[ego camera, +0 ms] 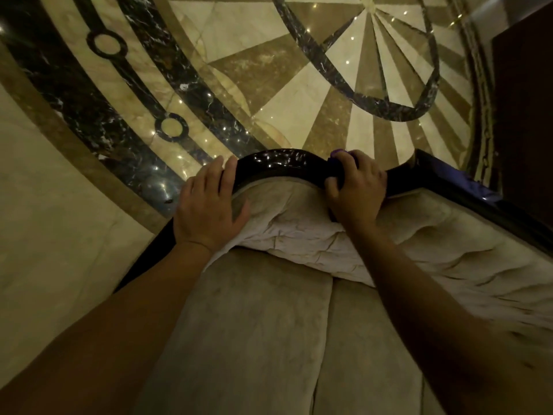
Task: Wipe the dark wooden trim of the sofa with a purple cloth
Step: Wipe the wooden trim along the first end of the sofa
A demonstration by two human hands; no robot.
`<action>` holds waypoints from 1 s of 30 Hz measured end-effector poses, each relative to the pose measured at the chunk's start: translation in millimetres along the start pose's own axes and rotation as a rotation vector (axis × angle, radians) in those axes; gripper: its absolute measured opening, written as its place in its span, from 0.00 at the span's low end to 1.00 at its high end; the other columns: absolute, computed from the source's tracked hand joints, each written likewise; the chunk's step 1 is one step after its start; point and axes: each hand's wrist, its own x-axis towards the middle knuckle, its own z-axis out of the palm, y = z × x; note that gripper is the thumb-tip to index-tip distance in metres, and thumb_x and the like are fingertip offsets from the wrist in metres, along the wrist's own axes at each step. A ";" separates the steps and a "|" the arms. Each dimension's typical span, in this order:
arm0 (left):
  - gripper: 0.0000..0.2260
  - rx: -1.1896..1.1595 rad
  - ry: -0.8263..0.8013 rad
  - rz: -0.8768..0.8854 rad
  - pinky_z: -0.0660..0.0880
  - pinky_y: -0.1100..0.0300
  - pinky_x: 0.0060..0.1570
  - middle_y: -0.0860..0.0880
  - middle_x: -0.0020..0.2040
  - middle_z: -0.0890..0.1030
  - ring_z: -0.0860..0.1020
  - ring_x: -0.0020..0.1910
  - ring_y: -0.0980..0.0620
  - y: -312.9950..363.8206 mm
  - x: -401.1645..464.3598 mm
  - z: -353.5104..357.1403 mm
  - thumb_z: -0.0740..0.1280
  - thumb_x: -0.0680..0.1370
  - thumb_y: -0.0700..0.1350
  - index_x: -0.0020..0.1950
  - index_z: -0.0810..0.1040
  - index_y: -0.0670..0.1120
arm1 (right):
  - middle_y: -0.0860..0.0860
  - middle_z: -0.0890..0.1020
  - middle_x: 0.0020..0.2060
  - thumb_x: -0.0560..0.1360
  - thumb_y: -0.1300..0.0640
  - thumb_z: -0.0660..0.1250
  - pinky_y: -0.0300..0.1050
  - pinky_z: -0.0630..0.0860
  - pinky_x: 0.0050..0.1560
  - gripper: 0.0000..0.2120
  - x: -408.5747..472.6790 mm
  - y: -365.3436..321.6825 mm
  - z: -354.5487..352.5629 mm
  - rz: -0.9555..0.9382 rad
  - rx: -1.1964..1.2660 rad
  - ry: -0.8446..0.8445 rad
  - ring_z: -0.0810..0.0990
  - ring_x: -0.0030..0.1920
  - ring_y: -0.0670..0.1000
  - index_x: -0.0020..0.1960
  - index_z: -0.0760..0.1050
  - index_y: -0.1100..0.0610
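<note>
- Right hand (356, 187) clenched around the purple cloth (339, 154), pressing it onto the dark wooden trim (278, 163) at the curved top of the sofa (254, 324) back.
- Left hand (209, 205) open, fingers spread flat against the trim's left bend and pale upholstery.
- Patterned marble floor (269, 70) beyond.

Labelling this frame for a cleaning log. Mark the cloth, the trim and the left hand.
cloth (338, 153), head view, purple edge showing above the right hand's fingers.
trim (278, 163), head view, glossy top of the curved arch.
left hand (206, 202), head view, back of the hand.
</note>
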 end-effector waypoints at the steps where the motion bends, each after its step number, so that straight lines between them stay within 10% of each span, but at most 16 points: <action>1: 0.38 -0.010 -0.009 0.002 0.70 0.42 0.67 0.38 0.78 0.67 0.72 0.72 0.37 0.7 -0.5 0.4 0.55 0.81 0.64 0.84 0.55 0.44 | 0.56 0.79 0.65 0.74 0.52 0.68 0.58 0.70 0.66 0.21 -1.5 -13.7 6.8 0.100 0.126 0.047 0.76 0.65 0.60 0.67 0.78 0.54; 6: 0.40 -0.022 0.006 -0.002 0.73 0.44 0.63 0.39 0.77 0.69 0.74 0.69 0.38 0.9 1.3 1.6 0.56 0.79 0.67 0.84 0.55 0.44 | 0.54 0.78 0.63 0.73 0.50 0.69 0.63 0.76 0.62 0.19 14.1 -86.5 21.4 0.360 0.533 0.173 0.75 0.63 0.56 0.64 0.79 0.53; 17: 0.39 -0.146 -0.076 0.094 0.69 0.43 0.70 0.42 0.83 0.60 0.67 0.76 0.40 -14.3 -14.1 -8.8 0.55 0.80 0.66 0.85 0.52 0.46 | 0.54 0.78 0.63 0.75 0.54 0.71 0.56 0.71 0.65 0.12 12.0 -131.7 20.3 0.272 0.397 0.156 0.74 0.65 0.57 0.58 0.82 0.53; 30: 0.40 0.141 -0.329 -0.104 0.65 0.37 0.73 0.36 0.85 0.50 0.57 0.82 0.35 -62.7 -191.4 -46.4 0.61 0.79 0.57 0.85 0.50 0.43 | 0.55 0.79 0.64 0.76 0.50 0.67 0.59 0.66 0.71 0.12 -32.8 -183.1 28.2 -0.174 0.293 0.125 0.74 0.69 0.60 0.57 0.82 0.53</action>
